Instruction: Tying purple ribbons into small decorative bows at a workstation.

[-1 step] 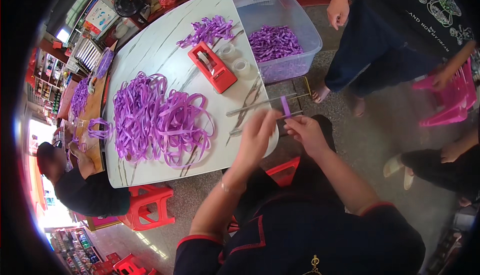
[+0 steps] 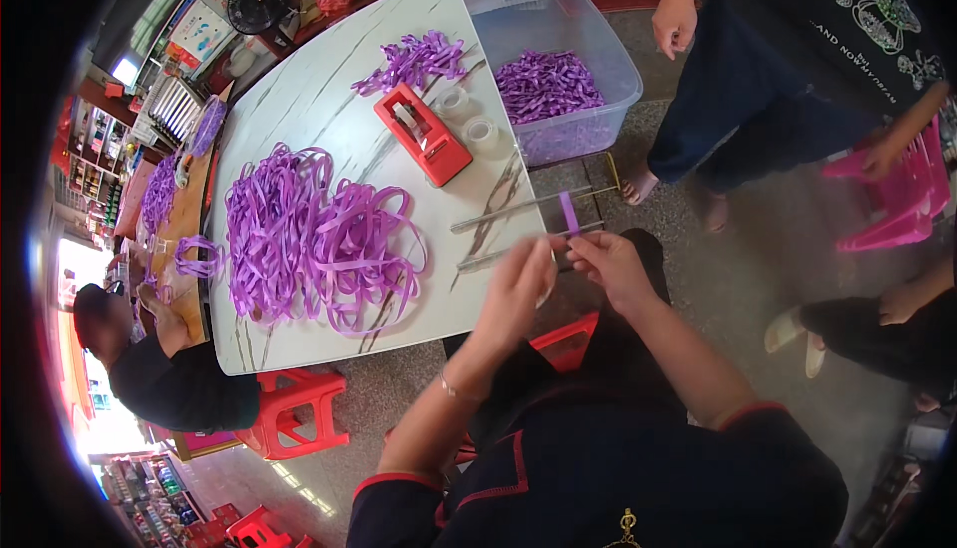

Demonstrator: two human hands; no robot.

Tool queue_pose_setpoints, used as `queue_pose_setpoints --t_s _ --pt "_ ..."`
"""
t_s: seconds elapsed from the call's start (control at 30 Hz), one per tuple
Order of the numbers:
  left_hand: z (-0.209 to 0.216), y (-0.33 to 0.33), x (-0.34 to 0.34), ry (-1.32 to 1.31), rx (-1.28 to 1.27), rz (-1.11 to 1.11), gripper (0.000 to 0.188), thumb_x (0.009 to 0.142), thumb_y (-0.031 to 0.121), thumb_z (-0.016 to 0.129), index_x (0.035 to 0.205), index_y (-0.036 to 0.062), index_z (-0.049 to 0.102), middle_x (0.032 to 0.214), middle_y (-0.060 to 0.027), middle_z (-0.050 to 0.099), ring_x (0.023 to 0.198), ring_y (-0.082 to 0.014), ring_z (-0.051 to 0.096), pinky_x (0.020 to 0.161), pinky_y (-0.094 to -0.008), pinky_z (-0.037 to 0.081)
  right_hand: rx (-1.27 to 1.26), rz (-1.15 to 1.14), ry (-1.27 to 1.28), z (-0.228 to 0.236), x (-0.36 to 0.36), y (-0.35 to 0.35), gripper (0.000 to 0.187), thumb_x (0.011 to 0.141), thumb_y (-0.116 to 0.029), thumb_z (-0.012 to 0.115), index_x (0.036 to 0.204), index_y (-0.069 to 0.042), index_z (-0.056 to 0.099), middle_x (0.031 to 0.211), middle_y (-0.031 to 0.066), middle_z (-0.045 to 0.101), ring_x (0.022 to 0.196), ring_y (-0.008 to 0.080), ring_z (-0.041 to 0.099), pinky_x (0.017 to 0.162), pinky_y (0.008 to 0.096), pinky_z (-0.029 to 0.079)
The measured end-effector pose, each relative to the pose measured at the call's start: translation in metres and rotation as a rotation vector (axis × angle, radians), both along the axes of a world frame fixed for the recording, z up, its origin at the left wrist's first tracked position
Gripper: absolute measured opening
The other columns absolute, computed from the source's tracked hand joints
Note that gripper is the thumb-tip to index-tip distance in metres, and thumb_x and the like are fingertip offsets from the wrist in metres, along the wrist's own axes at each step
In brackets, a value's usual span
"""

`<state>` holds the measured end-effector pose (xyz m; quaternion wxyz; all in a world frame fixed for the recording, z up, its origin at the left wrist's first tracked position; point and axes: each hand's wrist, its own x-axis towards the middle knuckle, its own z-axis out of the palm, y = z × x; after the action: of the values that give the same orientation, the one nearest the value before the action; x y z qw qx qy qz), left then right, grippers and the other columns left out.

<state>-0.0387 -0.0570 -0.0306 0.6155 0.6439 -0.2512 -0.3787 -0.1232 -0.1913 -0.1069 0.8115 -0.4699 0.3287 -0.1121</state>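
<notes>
A short length of purple ribbon [image 2: 568, 211] spans two thin metal rods [image 2: 503, 213] that jut past the right edge of the table. My right hand [image 2: 613, 267] pinches the ribbon's near end at the closer rod. Just left of it, my left hand [image 2: 516, 284] has its fingers drawn together by the same end; motion blurs them, and what they hold is too small to make out. A big heap of purple ribbon loops [image 2: 299, 239] lies on the table to the left. Farther back stands a red tape dispenser [image 2: 424, 136].
Beside the dispenser sit clear tape rolls [image 2: 480, 131] and a smaller ribbon pile [image 2: 417, 60]. A clear plastic bin [image 2: 568, 139] of purple ribbons adjoins the white table [image 2: 299, 100]. People stand at right; another sits at left. Red stools [image 2: 299, 413] stand below the table.
My left hand has drawn slightly back toward my body. My right hand and the ribbon on the rods stay in place.
</notes>
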Motion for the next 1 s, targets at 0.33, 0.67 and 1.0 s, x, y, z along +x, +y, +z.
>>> queue_pose_setpoints --t_s 0.33,0.67,1.0 --pt "-0.031 -0.007 -0.021 0.847 -0.095 0.087 0.059 0.095 0.047 0.025 0.137 0.0057 0.026 0.064 0.0017 0.031 0.057 -0.0099 0.029 0.053 -0.0237 0.028 -0.041 0.049 -0.091 0.005 0.003 -0.002 0.016 0.082 -0.021 0.066 0.081 -0.006 0.062 0.069 -0.0009 0.06 0.062 0.0036 0.053 0.055 0.0163 0.039" --pt "-0.046 -0.01 -0.006 1.219 -0.468 -0.054 0.032 0.091 0.033 0.031 0.111 0.0108 0.045 0.064 0.0008 0.031 0.058 -0.0118 0.03 0.053 -0.0245 0.028 -0.055 0.08 -0.034 0.001 0.001 -0.005 0.018 0.082 -0.023 0.067 0.08 -0.006 0.061 0.067 -0.0016 0.058 0.061 0.0036 0.051 0.056 0.0167 0.039" --pt "-0.051 -0.009 -0.001 1.238 -0.519 -0.121 0.035 0.089 0.027 0.034 0.115 0.0068 0.045 0.065 0.0008 0.03 0.058 -0.0112 0.031 0.054 -0.0239 0.029 -0.019 0.1 -0.015 0.0 0.003 -0.006 0.02 0.082 -0.027 0.066 0.077 -0.009 0.06 0.066 -0.0028 0.057 0.059 0.0025 0.049 0.053 0.0162 0.036"
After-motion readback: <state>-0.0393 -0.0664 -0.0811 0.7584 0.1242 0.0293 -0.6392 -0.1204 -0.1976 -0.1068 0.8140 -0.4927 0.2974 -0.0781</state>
